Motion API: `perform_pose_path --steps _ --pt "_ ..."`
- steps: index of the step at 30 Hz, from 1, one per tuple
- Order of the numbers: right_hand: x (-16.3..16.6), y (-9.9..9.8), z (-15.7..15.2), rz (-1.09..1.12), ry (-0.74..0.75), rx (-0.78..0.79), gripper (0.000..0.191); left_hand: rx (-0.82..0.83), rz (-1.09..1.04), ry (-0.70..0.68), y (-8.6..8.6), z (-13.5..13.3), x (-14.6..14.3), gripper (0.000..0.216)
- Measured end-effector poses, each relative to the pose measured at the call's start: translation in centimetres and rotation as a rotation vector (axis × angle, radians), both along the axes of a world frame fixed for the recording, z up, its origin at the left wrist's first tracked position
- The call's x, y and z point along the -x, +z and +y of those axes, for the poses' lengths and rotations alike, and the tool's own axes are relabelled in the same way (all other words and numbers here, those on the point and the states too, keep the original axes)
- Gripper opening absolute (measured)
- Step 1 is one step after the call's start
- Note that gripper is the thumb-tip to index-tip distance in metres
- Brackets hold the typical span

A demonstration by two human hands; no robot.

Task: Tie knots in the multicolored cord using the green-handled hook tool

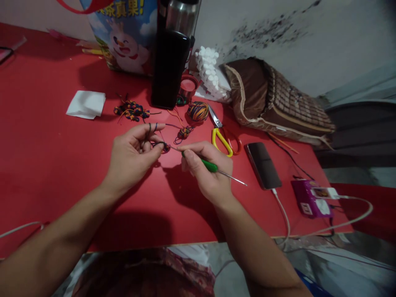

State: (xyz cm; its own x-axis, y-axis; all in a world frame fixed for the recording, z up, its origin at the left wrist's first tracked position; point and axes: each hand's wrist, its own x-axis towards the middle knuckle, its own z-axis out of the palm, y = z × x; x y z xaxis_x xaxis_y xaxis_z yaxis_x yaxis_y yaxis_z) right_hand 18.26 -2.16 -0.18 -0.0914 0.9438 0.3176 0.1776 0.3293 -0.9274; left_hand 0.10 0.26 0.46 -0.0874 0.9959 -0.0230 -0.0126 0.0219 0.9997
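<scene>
the left hand (133,150), left of the frame's centre, is half curled, its thumb and a finger pinching a small piece of multicoloured yarn work (166,148); dark strand loops circle its outstretched finger. most of the piece is covered by the fingertips, so its shape is hard to make out. the right hand (210,167), at the centre, is closed around the green-handled hook (209,166), which runs towards the piece; whether its tip sits inside a loop i cannot tell. above the right hand, a striped yarn ball (198,111) touches or nearly touches the scissors (216,120). at top centre, a dark upright slab (170,70) partly hides a metal bottle (181,18), and the top edge cuts off the printed bag (130,49) beside them.
</scene>
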Motion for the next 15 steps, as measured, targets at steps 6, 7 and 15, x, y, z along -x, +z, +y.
perform_pose_path --steps 6,7,15 --pt "-0.1 0.2 0.2 0.083 0.005 0.06 0.014 0.059 -0.139 -0.055 0.4 0.5 0.4 0.04" --pt "-0.2 0.2 0.3 0.132 0.022 0.077 0.014 0.077 -0.17 -0.079 0.3 0.6 0.6 0.04" --pt "-0.3 -0.3 1.2 0.435 0.236 0.281 0.022 0.184 -0.428 -0.199 -0.5 0.6 0.7 0.025"
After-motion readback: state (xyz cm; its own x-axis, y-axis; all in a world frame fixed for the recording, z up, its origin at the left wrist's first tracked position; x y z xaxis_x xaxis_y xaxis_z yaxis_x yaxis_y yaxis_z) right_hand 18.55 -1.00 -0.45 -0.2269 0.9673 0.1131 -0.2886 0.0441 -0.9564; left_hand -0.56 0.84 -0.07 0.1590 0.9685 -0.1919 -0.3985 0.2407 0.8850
